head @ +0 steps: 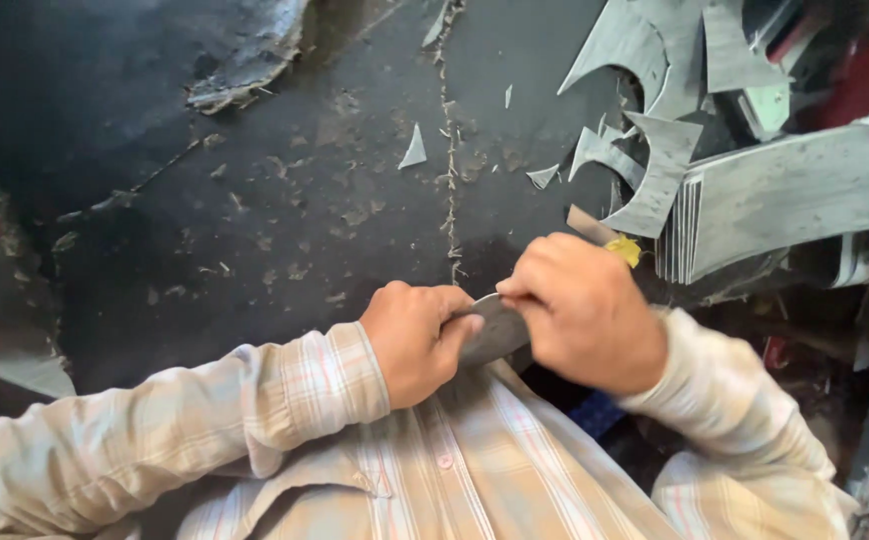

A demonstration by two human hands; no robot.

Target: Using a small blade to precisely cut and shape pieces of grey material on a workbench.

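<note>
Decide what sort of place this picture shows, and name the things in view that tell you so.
Probably a small cutting workshop. A stack of flat grey cut sheets lies beside curved grey offcuts, scraps litter the dark worn work surface, and both hands grip a grey cut piece.

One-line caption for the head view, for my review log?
Both hands, left hand and right hand, grip a small grey piece above a dark work surface strewn with grey offcuts.
</note>
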